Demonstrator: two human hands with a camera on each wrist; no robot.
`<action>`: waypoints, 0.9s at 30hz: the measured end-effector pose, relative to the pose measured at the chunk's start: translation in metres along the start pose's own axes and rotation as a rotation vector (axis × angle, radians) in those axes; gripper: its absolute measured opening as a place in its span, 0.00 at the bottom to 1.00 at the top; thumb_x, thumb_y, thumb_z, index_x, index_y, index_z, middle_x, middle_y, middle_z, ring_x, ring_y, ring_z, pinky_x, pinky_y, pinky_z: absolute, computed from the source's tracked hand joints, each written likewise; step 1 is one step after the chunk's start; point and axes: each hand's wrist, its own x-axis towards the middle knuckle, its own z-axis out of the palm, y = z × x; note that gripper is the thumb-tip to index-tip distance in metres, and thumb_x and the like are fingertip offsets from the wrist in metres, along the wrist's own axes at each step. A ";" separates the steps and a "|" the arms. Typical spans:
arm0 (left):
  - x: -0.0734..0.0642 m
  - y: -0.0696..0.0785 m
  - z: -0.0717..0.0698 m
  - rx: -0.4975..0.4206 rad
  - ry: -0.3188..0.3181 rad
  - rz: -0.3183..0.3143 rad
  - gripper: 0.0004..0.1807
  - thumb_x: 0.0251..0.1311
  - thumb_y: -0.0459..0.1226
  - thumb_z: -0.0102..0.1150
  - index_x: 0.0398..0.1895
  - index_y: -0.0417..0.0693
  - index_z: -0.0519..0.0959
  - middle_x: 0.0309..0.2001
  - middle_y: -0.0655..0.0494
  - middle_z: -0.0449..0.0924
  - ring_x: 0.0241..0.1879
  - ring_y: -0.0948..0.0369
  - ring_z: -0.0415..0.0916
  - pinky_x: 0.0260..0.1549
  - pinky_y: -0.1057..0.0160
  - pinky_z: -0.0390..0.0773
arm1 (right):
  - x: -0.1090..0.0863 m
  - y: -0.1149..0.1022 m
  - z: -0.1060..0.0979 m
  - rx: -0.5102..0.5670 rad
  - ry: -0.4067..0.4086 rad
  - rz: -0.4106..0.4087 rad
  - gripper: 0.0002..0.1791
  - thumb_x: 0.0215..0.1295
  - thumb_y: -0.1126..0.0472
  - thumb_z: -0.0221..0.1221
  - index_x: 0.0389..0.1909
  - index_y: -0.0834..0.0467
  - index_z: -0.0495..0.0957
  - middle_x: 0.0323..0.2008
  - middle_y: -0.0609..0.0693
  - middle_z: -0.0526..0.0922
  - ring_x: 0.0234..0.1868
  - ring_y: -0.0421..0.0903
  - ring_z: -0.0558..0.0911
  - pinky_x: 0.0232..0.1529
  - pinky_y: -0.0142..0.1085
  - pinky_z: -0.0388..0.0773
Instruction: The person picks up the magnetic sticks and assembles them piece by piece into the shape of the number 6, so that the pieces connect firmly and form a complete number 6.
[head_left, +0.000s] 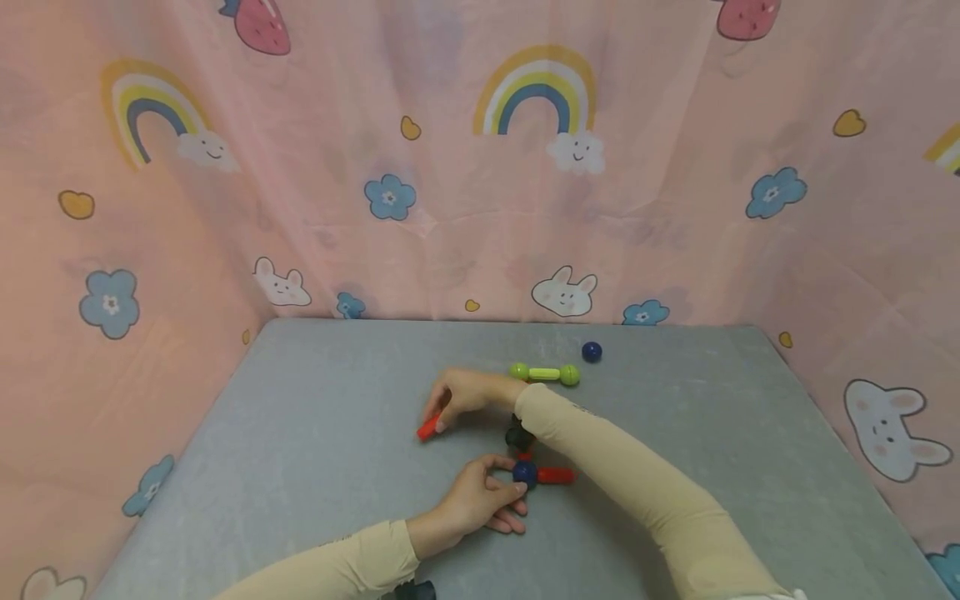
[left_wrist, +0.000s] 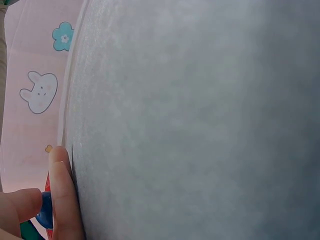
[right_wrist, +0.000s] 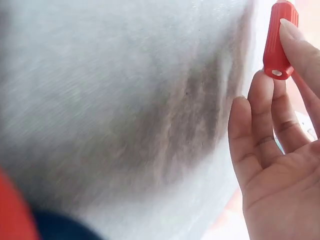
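My left hand pinches a dark blue ball between thumb and a finger, low over the grey table. A red rod sticks out from the ball to the right, and a second bit of red shows behind it. Farther left and back, my right hand holds another red rod by thumb and fingertips. In the right wrist view this ribbed rod shows a pale spot in its end face. The left wrist view catches only part of the blue ball between the fingers.
Behind the right wrist lies a light green rod with a green ball at each end. A loose dark blue ball sits near the table's back edge. A pink patterned curtain encloses the grey table at the back and sides.
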 end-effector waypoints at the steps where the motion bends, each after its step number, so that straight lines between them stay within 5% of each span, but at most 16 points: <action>1: 0.000 0.000 0.000 0.001 0.000 0.000 0.23 0.66 0.37 0.61 0.60 0.38 0.67 0.28 0.49 0.86 0.18 0.66 0.82 0.20 0.68 0.83 | -0.003 -0.001 -0.001 -0.005 0.007 0.003 0.12 0.53 0.66 0.72 0.40 0.59 0.88 0.36 0.53 0.89 0.31 0.32 0.78 0.36 0.23 0.75; 13: 0.002 -0.001 -0.001 0.015 -0.004 -0.019 0.23 0.66 0.37 0.61 0.59 0.38 0.68 0.29 0.48 0.87 0.19 0.66 0.83 0.20 0.67 0.83 | -0.045 -0.002 -0.016 -0.081 0.123 0.087 0.10 0.55 0.60 0.72 0.39 0.47 0.89 0.36 0.41 0.87 0.35 0.37 0.78 0.37 0.29 0.76; 27: 0.004 -0.001 0.000 0.030 0.007 -0.032 0.22 0.66 0.40 0.61 0.58 0.39 0.68 0.29 0.47 0.87 0.20 0.64 0.84 0.21 0.66 0.84 | -0.120 0.012 -0.023 -0.038 0.265 0.114 0.14 0.61 0.60 0.68 0.49 0.50 0.86 0.40 0.47 0.85 0.41 0.41 0.77 0.46 0.35 0.76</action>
